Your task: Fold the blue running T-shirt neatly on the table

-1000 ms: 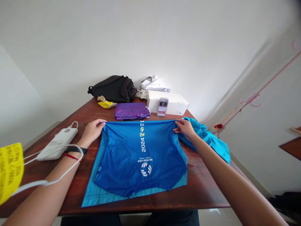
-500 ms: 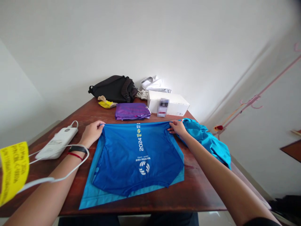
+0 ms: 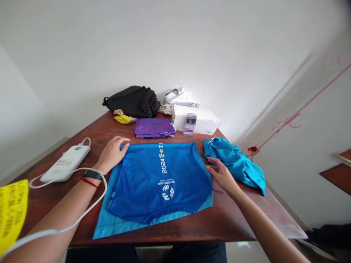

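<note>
Two hands meet the folded blue shirt (image 3: 156, 179), which lies flat at the front middle of the desk (image 3: 233, 219) with its white and yellow print facing up. Your left hand (image 3: 113, 155) rests palm down on the shirt's far left corner, its fingers (image 3: 120, 140) loosely spread and gripping nothing. Your right hand (image 3: 222, 176) sits at the shirt's right edge. Its fingers (image 3: 212, 170) are stretched out side by side, with the tips at the cloth and nothing pinched. A crumpled teal garment (image 3: 238, 164) lies just beside your right hand. Behind the shirt are a folded purple cloth (image 3: 154, 128), a white box (image 3: 203, 118) and a black bag (image 3: 131, 102). A white power bank (image 3: 65, 164) lies to your left, and its cable (image 3: 90, 204) loops over your left forearm.
</note>
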Available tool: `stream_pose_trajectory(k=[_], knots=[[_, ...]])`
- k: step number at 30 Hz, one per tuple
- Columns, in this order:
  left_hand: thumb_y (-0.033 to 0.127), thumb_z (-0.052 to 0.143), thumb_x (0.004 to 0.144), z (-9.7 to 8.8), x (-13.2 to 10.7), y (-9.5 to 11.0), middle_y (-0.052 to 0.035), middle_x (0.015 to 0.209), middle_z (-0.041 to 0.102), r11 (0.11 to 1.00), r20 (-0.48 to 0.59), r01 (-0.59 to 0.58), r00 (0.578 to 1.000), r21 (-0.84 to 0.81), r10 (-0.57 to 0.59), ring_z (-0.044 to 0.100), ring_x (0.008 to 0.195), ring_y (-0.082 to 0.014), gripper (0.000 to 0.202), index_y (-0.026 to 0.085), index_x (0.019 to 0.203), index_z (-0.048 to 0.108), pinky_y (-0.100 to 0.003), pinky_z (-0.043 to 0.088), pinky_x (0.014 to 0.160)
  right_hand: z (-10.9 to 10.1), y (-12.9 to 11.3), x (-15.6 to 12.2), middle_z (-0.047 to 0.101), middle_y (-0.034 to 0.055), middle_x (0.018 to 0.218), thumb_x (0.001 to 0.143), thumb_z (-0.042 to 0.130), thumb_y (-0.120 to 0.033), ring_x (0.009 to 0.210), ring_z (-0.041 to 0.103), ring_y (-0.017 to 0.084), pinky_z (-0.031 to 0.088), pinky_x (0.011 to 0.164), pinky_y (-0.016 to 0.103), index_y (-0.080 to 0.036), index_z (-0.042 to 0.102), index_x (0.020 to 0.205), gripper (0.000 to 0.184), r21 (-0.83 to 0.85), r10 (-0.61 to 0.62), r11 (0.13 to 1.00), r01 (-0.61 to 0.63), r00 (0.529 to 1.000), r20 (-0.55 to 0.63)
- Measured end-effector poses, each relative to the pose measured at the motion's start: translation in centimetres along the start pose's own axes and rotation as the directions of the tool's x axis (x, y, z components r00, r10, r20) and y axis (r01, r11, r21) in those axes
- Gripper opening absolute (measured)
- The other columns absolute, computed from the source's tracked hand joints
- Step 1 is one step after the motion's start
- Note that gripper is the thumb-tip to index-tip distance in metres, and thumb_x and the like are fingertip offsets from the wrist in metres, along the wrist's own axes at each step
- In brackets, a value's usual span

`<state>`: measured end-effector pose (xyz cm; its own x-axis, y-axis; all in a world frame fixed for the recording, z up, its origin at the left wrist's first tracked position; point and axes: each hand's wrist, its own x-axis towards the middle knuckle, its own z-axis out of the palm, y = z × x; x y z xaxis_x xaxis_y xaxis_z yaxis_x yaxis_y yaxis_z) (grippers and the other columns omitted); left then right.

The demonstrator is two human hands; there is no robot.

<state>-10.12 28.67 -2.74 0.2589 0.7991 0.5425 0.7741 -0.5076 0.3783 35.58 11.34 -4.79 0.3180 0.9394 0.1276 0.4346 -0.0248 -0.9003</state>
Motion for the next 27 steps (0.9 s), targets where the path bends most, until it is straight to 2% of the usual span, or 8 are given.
stream_pose_trajectory(k=[2, 4, 7, 9, 12, 15, 22, 27], knots=[[0.044, 0.046, 0.097, 0.5, -0.2, 1.7, -0.011, 0.121, 0.067, 0.992, 0.059, -0.104, 0.992, -0.066, 0.108, 0.063, 0.114, -0.0271, 0.038, 0.019, 0.115, 0.069, -0.04, 0.046, 0.107, -1.1, -0.6, -1.9, 0.062, 0.0142, 0.136, 0.077, 0.078, -0.048, 0.112, 0.066, 0.031, 0.055, 0.095, 0.045, -0.023, 0.061, 0.123, 0.055, 0.045, 0.114, 0.992, -0.114, 0.993, 0.007], [0.049, 0.045, 0.099, 1.4, -0.6, 2.8, -0.0112, 0.129, 0.066, 0.98, 0.13, -0.17, 0.975, -0.107, 0.183, 0.06, 0.122, -0.0275, 0.043, 0.02, 0.12, 0.068, -0.042, 0.043, 0.112, -1.9, -1.7, -3.0, 0.065, 0.0135, 0.129, 0.078, 0.078, -0.05, 0.11, 0.067, 0.029, 0.057, 0.088, 0.04, -0.024, 0.06, 0.124, 0.056, 0.123, 0.241, 0.961, -0.249, 0.968, 0.075], [0.055, 0.045, 0.099, 3.0, -1.4, 3.2, -0.0115, 0.14, 0.061, 0.971, 0.218, -0.199, 0.95, -0.133, 0.225, 0.053, 0.134, -0.029, 0.05, 0.021, 0.129, 0.066, -0.045, 0.037, 0.118, -2.4, -3.5, -3.5, 0.07, 0.01, 0.115, 0.083, 0.075, -0.048, 0.094, 0.071, 0.022, 0.057, 0.07, 0.03, -0.025, 0.061, 0.124, 0.049, 0.209, 0.373, 0.883, -0.42, 0.899, 0.23], [0.057, 0.046, 0.098, 3.9, -1.8, 2.8, -0.011, 0.143, 0.06, 0.97, 0.258, -0.202, 0.938, -0.135, 0.232, 0.049, 0.139, -0.0297, 0.052, 0.021, 0.13, 0.066, -0.047, 0.035, 0.119, -2.4, -4.3, -3.5, 0.071, 0.0063, 0.101, 0.083, 0.076, -0.045, 0.079, 0.069, 0.018, 0.051, 0.059, 0.025, -0.025, 0.062, 0.121, 0.045, 0.206, 0.413, 0.857, -0.472, 0.869, 0.271], [0.058, 0.047, 0.097, 4.5, -2.0, 2.2, -0.0109, 0.142, 0.061, 0.974, 0.288, -0.192, 0.932, -0.121, 0.22, 0.048, 0.14, -0.0302, 0.051, 0.022, 0.126, 0.069, -0.048, 0.036, 0.119, -2.1, -4.9, -3.2, 0.066, 0.0005, 0.081, 0.08, 0.078, -0.044, 0.061, 0.058, 0.012, 0.036, 0.047, 0.021, -0.024, 0.064, 0.119, 0.046, 0.164, 0.408, 0.867, -0.471, 0.859, 0.309], [0.058, 0.047, 0.097, 4.6, -2.0, 2.0, -0.0112, 0.141, 0.063, 0.977, 0.291, -0.181, 0.934, -0.113, 0.206, 0.049, 0.139, -0.0308, 0.051, 0.022, 0.124, 0.071, -0.049, 0.036, 0.119, -2.0, -4.9, -3.0, 0.062, -0.0014, 0.078, 0.078, 0.08, -0.046, 0.058, 0.052, 0.01, 0.031, 0.046, 0.02, -0.023, 0.064, 0.121, 0.052, 0.124, 0.354, 0.899, -0.419, 0.865, 0.354], [0.055, 0.048, 0.097, 4.5, -1.9, 2.0, -0.0112, 0.142, 0.062, 0.975, 0.304, -0.186, 0.928, -0.122, 0.215, 0.052, 0.136, -0.0295, 0.048, 0.023, 0.126, 0.069, -0.047, 0.039, 0.117, -2.4, -4.5, -2.9, 0.065, -0.0017, 0.075, 0.074, 0.083, -0.045, 0.064, 0.055, 0.012, 0.036, 0.053, 0.022, -0.018, 0.063, 0.125, 0.061, -0.056, 0.309, 0.949, -0.311, 0.874, 0.376], [0.054, 0.047, 0.098, 4.5, -1.8, 1.9, -0.0126, 0.142, 0.061, 0.974, 0.317, -0.194, 0.922, -0.113, 0.221, 0.052, 0.136, -0.0294, 0.049, 0.021, 0.127, 0.068, -0.047, 0.038, 0.116, -2.6, -5.1, -2.7, 0.07, 0.003, 0.084, 0.069, 0.086, -0.045, 0.081, 0.063, 0.019, 0.048, 0.068, 0.027, -0.016, 0.067, 0.109, 0.052, -0.007, 0.306, 0.947, -0.32, 0.897, 0.32]])
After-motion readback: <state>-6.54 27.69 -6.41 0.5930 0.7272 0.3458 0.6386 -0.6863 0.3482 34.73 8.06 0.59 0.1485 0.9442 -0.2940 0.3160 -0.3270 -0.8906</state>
